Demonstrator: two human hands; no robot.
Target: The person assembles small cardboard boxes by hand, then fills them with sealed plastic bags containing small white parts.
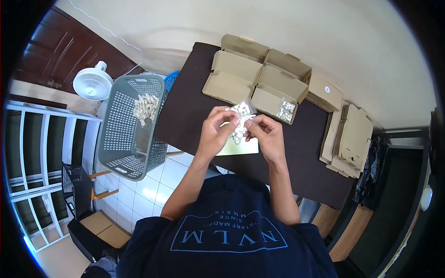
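Note:
My left hand (pixel 217 129) and my right hand (pixel 267 138) meet over the front part of the dark table, pinching a clear plastic bag (pixel 238 133) of small white rounded pieces between their fingertips. What exactly the pieces are is too small to tell. The bag's clear top end rises above my fingers. Beneath the hands lies a pale yellow-green sheet (pixel 248 147), partly covered by them. Just beyond, an open cardboard box (pixel 273 85) contains similar small bags (pixel 286 110) of white pieces in its right corner. Beside it stands another open cardboard box (pixel 232 76), with no contents showing.
A closed box (pixel 325 91) and a stack of flat cardboard (pixel 354 134) occupy the table's right end. To the left, a grey perforated basket (pixel 157 109) holds a heap of whitish bags (pixel 145 107). A white fan (pixel 92 83) stands behind it. The dark table (pixel 185 102) meets the wall.

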